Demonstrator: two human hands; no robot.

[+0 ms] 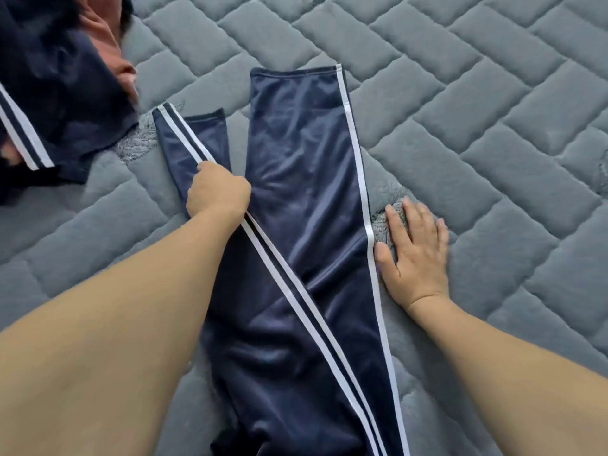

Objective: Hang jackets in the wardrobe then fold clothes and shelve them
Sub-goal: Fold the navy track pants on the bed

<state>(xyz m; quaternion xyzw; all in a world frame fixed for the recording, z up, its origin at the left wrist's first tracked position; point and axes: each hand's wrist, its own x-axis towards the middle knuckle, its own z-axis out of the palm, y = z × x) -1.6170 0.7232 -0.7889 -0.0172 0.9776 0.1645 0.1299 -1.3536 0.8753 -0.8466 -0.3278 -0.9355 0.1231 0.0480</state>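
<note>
Your fingers tell two stories: those of your left hand (217,189) are curled round the striped edge of one trouser leg, gripping it partway down, while those of your right hand (413,255) lie straight and spread, palm down on the quilted cover (493,159), with the thumb just touching the white side stripe of the other leg.

Nearest you, the navy track trousers (296,291) run from between your forearms out across the cover; the waist end drops out of view at the bottom. The two legs part into a narrow V. The right leg lies flat and fairly smooth, its hem furthest out. The left leg is narrower in view, twisted at your grip, its hem short of the other.

The cloth looks thin, shiny and slack, so it will likely slide on itself and sag wherever you lift it. A pinch at one spot will only drag a ridge. You would do better to take it by the stripe seam or the hem, where the fabric has some body, and keep the flat palm on the far leg as an anchor.

Beyond, at the far left, more clothes (49,93) lie heaped, navy with white stripes over something salmon pink.
</note>
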